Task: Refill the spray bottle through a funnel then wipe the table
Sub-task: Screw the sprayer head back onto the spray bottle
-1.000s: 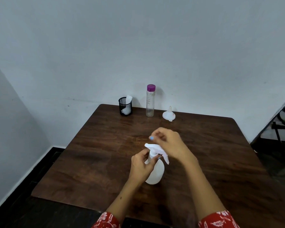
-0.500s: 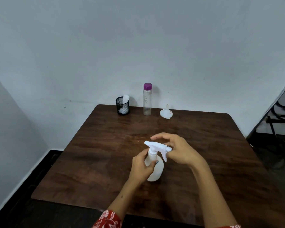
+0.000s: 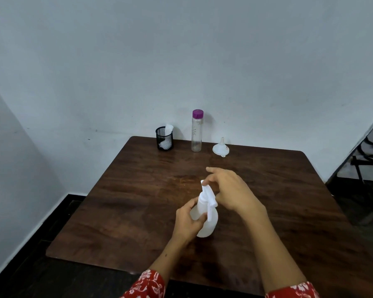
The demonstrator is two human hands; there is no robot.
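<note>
Spray bottle (image 3: 205,216) stands upright on the brown table (image 3: 121,211), a little nearer to me than the middle. My left hand (image 3: 186,222) wraps its body, thumb and fingers curled round the white plastic. My right hand (image 3: 230,192) comes over the trigger head (image 3: 208,195); thumb and a finger seem to pinch its top, while my forefinger sticks out straight toward the wall. The head is blurred, so I cannot tell whether it sits screwed down or loose.

Bare wood lies open on both sides of the bottle, and more between it and the far edge. Along that far edge, by the wall, stand a black mesh cup (image 3: 164,138) with something white inside it, a tall clear bottle (image 3: 196,131) with a purple cap, and a white funnel (image 3: 221,147) resting wide end down, spout up. These three are well apart from my hands. The near left corner of the table is in view; the near edge is partly hidden by my forearms, and the right side runs out of the picture.

Both forearms reach in from below, and red flowered sleeves (image 3: 146,286) are cut off at the bottom. Dark chair frames (image 3: 370,151) show at the far right, hard to make out.
</note>
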